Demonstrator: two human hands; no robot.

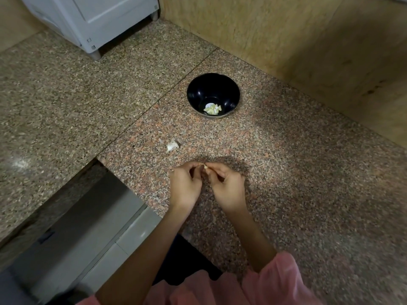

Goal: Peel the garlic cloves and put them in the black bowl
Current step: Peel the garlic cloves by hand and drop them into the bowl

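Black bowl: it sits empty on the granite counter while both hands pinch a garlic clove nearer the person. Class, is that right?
Not quite. The head view shows the black bowl is not empty: peeled garlic cloves lie in its bottom. The rest holds: it sits on the granite counter, while the left hand and right hand pinch a garlic clove nearer the person.

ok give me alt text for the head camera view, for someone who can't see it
A person's left hand and right hand pinch a small garlic clove between their fingers above a speckled stone counter. Farther back stands a black bowl holding a few peeled cloves, and a white scrap of garlic lies on the counter nearer the hands.
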